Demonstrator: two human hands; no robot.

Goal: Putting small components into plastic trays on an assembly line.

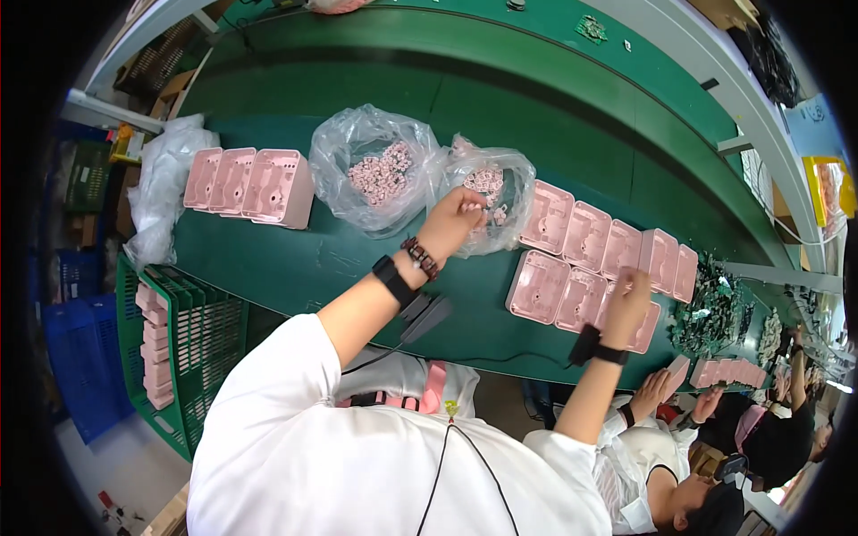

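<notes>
my left hand (454, 219) is reaching into the mouth of a clear plastic bag (494, 201) that lies on the green counter (357, 259). the fingers of this hand are pinched together on one small pink part, taken from the pile of small pink parts (487, 185) inside the bag. a second clear bag (375, 170) with the same kind of pink pieces lies just beside it, on the left.

my right hand (626, 306) is lying on a pink plastic housing (639, 317) at the right end of the nearer row. the fingers are curled down on it, but i cannot tell if they really grip it or only press on it. more pink housings (581, 237) lie open side up in two rows, touching each other, just right of the bag.

three more pink housings (250, 183) stand together on the far left of the counter, well apart from my hands. a green crate (183, 357) with stacked pink parts is beside the counter, on my left. another person's hands (666, 393) hold a pink piece at the lower right.
</notes>
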